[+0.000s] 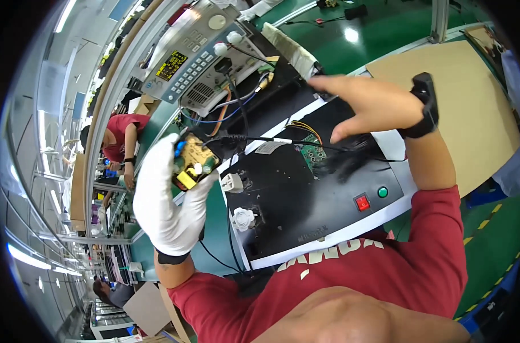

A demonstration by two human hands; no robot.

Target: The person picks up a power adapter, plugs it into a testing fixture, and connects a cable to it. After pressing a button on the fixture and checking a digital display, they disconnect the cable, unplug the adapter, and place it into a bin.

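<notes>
My left hand (168, 200), in a white glove, grips a small yellow circuit board (192, 164) with blue and yellow parts on it, held up over the left side of a black test fixture (294, 200). My right hand (366, 103) is bare, wears a black wrist device, and hovers with fingers spread above the fixture's far end, holding nothing. A green circuit board (312, 153) with orange wires lies in the fixture just under that hand. A black cable (260, 139) runs from the held board across the fixture.
A grey bench instrument (194, 54) with keypad and display stands behind the fixture. The fixture carries a red switch (362, 202), a green button (382, 192) and two white connectors (237, 200). Brown cardboard (460, 103) lies at right. Another person in red (120, 137) works at left.
</notes>
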